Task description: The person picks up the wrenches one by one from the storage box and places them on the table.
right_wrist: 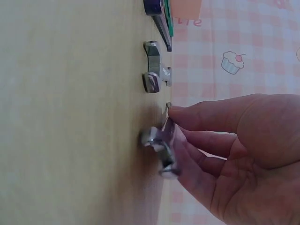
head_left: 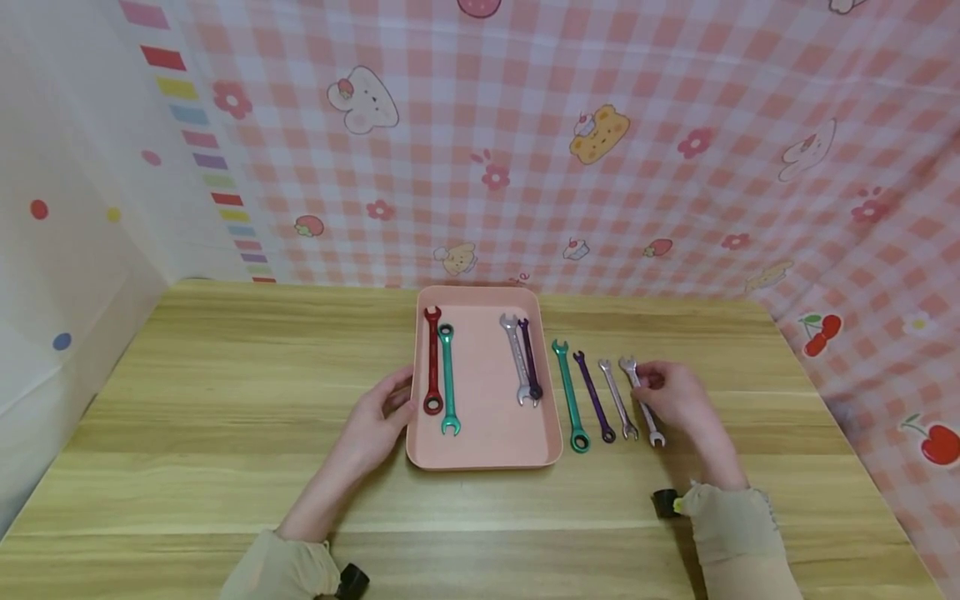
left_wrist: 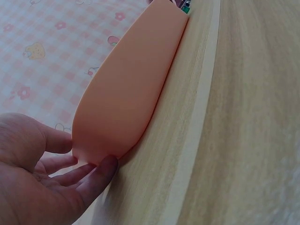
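My right hand [head_left: 675, 396] pinches a silver open-end wrench [head_left: 647, 415] between thumb and fingers, at the right end of a row on the table. In the right wrist view, this wrench [right_wrist: 161, 152] is tilted, its near end close over the tabletop. Beside it lie a smaller silver wrench [head_left: 618, 400], a purple wrench [head_left: 594, 396] and a green wrench [head_left: 572, 400]. My left hand [head_left: 375, 421] rests its fingertips against the outer left wall of a pink tray [head_left: 487, 454]; in the left wrist view the fingers touch the tray wall [left_wrist: 124, 84].
Inside the tray, a red wrench [head_left: 432, 358] and a green wrench [head_left: 449, 379] lie on the left. On the right side are a silver wrench [head_left: 514, 350] and a purple wrench [head_left: 529, 358]. A checked pink cloth [head_left: 450, 150] hangs behind the wooden table [head_left: 247, 400].
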Motion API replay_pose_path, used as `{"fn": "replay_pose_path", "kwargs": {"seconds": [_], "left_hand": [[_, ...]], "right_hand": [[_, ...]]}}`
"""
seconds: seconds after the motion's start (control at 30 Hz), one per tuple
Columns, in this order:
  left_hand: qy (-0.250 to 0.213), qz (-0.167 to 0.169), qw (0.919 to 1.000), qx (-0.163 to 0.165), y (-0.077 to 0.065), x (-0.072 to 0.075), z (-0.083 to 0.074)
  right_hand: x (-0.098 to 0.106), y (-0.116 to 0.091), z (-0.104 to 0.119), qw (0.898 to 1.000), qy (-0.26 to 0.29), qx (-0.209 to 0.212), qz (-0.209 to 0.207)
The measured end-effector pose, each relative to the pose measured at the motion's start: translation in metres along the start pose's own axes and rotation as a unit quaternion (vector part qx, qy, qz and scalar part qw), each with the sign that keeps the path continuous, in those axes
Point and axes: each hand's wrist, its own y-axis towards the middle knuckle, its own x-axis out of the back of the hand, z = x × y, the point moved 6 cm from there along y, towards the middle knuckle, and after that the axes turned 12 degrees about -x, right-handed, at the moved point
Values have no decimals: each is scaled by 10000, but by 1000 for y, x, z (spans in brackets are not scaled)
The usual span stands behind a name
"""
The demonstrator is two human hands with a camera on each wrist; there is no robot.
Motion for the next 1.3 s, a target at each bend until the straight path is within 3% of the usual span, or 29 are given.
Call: {"fn": "replay_pose_path", "kwargs": {"seconds": [0.23, 0.47, 0.8, 1.03, 1.3], "left_hand": [[-11, 30, 9999, -130, 0, -3, -5], [-39, 80, 9998, -151, 0, -5, -6], [40, 99, 9999, -100, 1, -3, -4], [50, 108, 9999, -58, 1, -3, -3], [42, 100, 9999, -22, -1, -2, -1]], "right_hand": [[5, -6, 3, 9996, -126, 17, -265], [8, -16, 20, 9967, 143, 385, -695], [-11, -34, 78, 9868, 996, 1049, -730], [-28, -45, 115, 9819, 1009, 1410, -765], [-48, -57, 153, 9821, 987, 1503, -562]]}}
